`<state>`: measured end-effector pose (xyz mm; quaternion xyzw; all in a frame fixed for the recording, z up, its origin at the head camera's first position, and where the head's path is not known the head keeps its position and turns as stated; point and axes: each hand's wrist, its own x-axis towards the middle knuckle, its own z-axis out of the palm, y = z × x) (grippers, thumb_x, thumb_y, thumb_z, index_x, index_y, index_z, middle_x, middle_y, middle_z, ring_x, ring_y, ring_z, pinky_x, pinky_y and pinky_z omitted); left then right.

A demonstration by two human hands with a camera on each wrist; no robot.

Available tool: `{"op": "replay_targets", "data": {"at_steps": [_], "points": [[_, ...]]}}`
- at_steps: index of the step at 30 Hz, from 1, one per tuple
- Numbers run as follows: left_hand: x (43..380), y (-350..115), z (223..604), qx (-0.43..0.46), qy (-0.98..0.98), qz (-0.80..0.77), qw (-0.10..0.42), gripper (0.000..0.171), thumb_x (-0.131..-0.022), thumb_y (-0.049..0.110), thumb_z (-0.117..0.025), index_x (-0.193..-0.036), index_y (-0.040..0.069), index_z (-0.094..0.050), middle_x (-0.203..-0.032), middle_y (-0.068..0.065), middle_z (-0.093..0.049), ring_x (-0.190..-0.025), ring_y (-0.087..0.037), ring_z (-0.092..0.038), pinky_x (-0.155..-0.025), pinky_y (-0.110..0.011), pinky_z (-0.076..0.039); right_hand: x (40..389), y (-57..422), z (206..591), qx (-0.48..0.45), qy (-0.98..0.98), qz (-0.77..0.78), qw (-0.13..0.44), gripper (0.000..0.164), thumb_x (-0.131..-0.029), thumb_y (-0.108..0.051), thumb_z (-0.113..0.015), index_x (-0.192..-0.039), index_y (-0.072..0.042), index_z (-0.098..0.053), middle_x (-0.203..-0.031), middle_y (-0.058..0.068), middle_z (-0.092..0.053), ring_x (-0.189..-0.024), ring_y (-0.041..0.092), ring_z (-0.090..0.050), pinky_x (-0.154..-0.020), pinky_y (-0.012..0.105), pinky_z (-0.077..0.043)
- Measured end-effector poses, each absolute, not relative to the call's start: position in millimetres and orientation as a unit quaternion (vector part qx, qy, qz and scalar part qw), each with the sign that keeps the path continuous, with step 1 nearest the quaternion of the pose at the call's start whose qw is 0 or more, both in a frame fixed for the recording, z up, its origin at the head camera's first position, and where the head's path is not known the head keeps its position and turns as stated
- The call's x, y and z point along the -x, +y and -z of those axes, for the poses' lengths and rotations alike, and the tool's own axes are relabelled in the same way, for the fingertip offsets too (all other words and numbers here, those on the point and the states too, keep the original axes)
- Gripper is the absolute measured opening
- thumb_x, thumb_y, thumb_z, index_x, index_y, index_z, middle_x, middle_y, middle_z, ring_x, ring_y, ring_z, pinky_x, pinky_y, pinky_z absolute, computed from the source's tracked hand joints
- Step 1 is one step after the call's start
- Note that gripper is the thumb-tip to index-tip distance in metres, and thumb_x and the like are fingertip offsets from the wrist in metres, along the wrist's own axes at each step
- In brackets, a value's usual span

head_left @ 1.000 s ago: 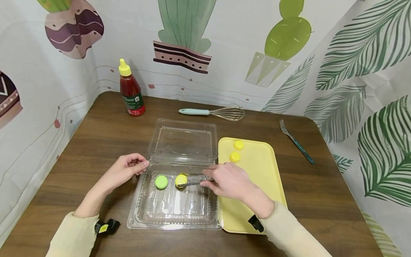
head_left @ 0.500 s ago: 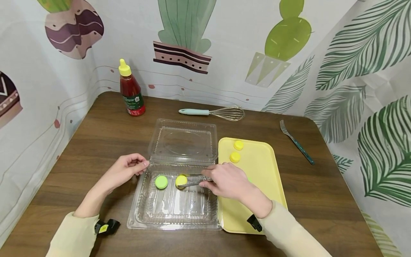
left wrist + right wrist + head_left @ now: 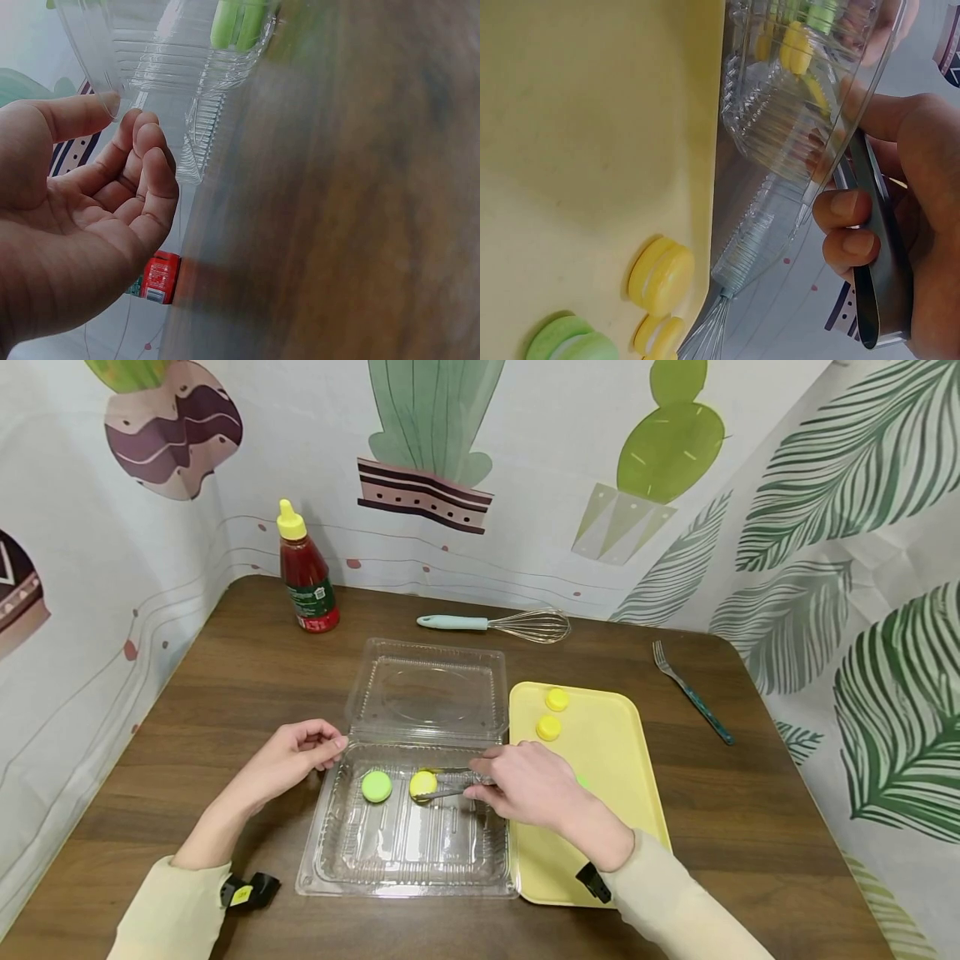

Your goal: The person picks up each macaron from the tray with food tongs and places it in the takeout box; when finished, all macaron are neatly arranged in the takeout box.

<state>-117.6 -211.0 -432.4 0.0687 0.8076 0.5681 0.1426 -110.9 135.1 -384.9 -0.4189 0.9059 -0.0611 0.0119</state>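
My right hand grips metal tongs over the base of an open clear plastic container. The tong tips stand on either side of a yellow macaron, which sits on the container floor; whether they press it I cannot tell. To its left lies a green macaron. My left hand pinches the container's rim near the hinge at the left, thumb above and fingers below. On the yellow tray at the right are two yellow macarons and a green macaron, mostly hidden by my right hand in the head view.
Behind the base lies the container's lid, folded back flat. A whisk and a red sauce bottle are at the table's back, before a printed cloth. A fork lies right of the tray.
My right hand has drawn slightly left, so the edge of the green macaron on the tray now shows beside it. The left hand and the macarons in the container stay put.
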Motion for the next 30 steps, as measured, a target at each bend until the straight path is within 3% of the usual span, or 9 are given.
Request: {"op": "replay_targets", "data": {"at_steps": [4,16,24,30], "points": [[117,-211,432,-0.069,0.807,-0.569,0.143,0.024,-0.099,0.019,-0.064,-0.102,-0.005,-0.062,-0.082,-0.009,-0.062,-0.074,-0.019,-0.059,-0.056,-0.031,-0.050,111,136,386,0.420,0.905,0.061,0.009,0.030,-0.094,-0.042,-0.068,-0.103,-0.014,-0.074,-0.079,-0.005,-0.065,-0.050,0.002,-0.044,-0.048,0.023,-0.044],[117,-211,433,-0.069,0.808,-0.568,0.143,0.024,-0.100,0.019,-0.063,-0.102,-0.005,-0.062,-0.083,-0.009,-0.062,-0.074,-0.018,-0.059,-0.057,-0.031,-0.050,109,137,386,0.414,0.908,0.059,0.004,0.038,-0.094,-0.047,-0.067,-0.110,-0.013,-0.072,-0.085,-0.004,-0.067,-0.050,0.002,-0.044,-0.050,0.025,-0.046],[117,-210,433,-0.068,0.808,-0.567,0.144,0.023,-0.100,0.018,-0.063,-0.102,-0.005,-0.062,-0.083,-0.009,-0.062,-0.074,-0.017,-0.059,-0.058,-0.031,-0.050,107,143,378,0.395,0.916,0.069,-0.004,0.046,-0.093,-0.048,-0.067,-0.120,-0.011,-0.070,-0.102,-0.002,-0.070,-0.054,0.002,-0.050,-0.056,0.027,-0.050],[117,-211,432,-0.069,0.809,-0.566,0.144,0.023,-0.100,0.019,-0.063,-0.102,-0.004,-0.062,-0.083,-0.009,-0.062,-0.075,-0.019,-0.059,-0.058,-0.031,-0.050,109,152,371,0.380,0.921,0.086,-0.016,0.045,-0.093,-0.046,-0.068,-0.123,-0.012,-0.068,-0.099,-0.002,-0.068,-0.055,0.002,-0.050,-0.057,0.030,-0.050]]}}
